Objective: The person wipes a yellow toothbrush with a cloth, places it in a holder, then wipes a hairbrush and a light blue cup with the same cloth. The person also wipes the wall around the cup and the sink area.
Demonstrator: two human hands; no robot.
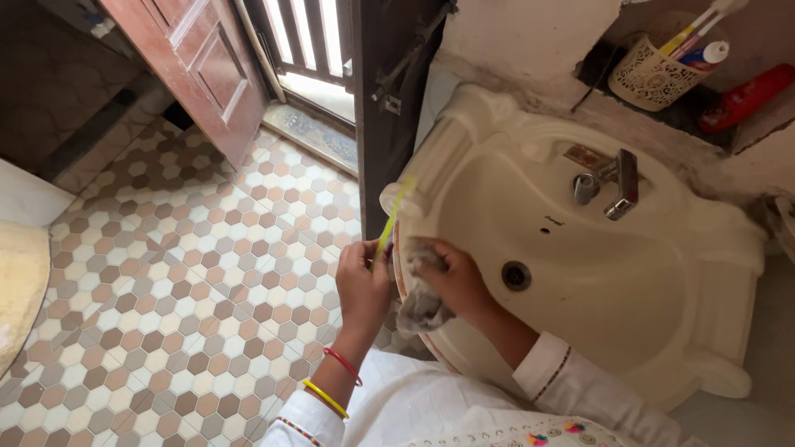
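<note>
My left hand [361,281] holds a thin yellow-green toothbrush [389,223] by its lower end, with the brush slanting up over the sink's near-left rim. My right hand [451,277] grips a crumpled grey cloth [422,305] and presses it against the front-left rim of the cream wall sink [662,248]. The two hands are close together, almost touching. Red and yellow bangles sit on my left wrist.
A metal tap [617,182] stands at the sink's back, with the drain hole [516,275] in the bowl. A wall niche holds a patterned cup [650,79] with toothbrushes and a red tube [745,98]. A hexagon-tiled floor [182,273] and an open brown door [207,66] lie to the left.
</note>
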